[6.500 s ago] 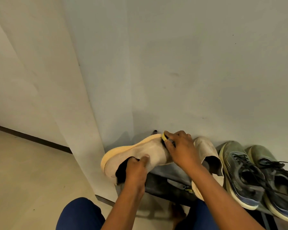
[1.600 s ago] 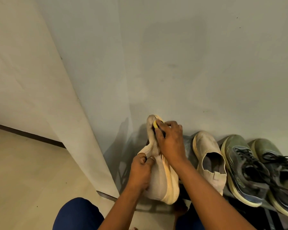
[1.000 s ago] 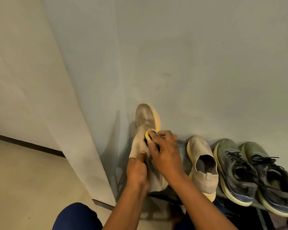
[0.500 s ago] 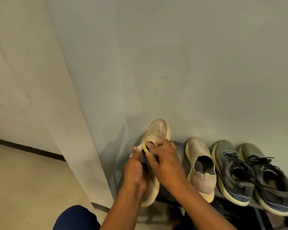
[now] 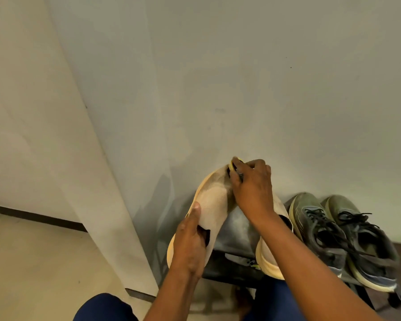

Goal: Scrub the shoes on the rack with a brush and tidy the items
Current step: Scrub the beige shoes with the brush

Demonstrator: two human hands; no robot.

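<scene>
Head view: grey wall [image 5: 241, 66], beige floor [image 5: 33, 262], dark rack [image 5: 229, 273].

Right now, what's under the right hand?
The right hand covers a brush with a yellow edge, pressed on the toe of the beige shoe. Its bristles and the toe's tip are hidden.

Beige shoe [image 5: 214, 200]: matt knit cloth, smooth foam-like sole. Green sneakers [image 5: 343, 235]: mesh fabric. Wall [image 5: 241, 77]: matt paint.
</scene>
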